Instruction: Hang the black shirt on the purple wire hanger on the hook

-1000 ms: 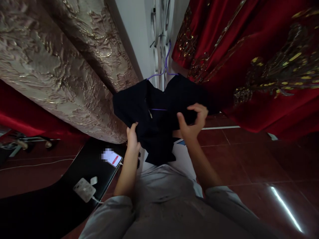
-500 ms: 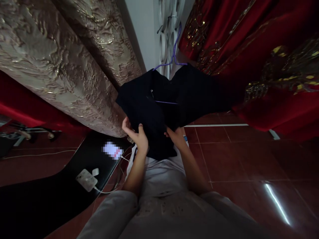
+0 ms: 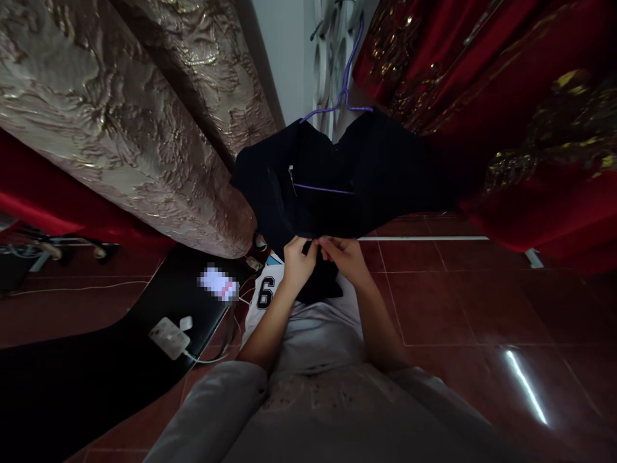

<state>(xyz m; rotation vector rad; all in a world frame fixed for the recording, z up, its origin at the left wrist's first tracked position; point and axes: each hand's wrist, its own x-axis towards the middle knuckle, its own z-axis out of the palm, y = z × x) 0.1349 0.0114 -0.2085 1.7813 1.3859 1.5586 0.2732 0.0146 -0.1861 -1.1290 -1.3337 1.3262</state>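
A dark navy jacket (image 3: 405,173) hangs in front of me on a purple hanger (image 3: 344,96), its front parted at the top. A small silvery tab, which looks like a zipper end, shows on its left front edge. At the lower part of that opening, my left hand (image 3: 299,262) pinches the jacket's edge between thumb and fingers. Close beside it, almost touching, my right hand (image 3: 344,258) grips the opposite edge the same way. The fingertips meet at the middle, and what exactly lies between them is too dark and small to make out. Below the hands the jacket's hem drapes over my lap.
To my left, a black bench (image 3: 144,308) carries a lit phone (image 3: 218,283), a white power bank (image 3: 168,337) and cables. Beige embossed fabric (image 3: 144,148) hangs at the left, red sequinned fabric (image 3: 482,64) at the right. A white rail (image 3: 424,238) runs low over red floor tiles.
My left hand has moved right and inward from the jacket's left side, meeting my right hand at the middle of the opening. The left front panel has shifted, uncovering my white shorts' number.
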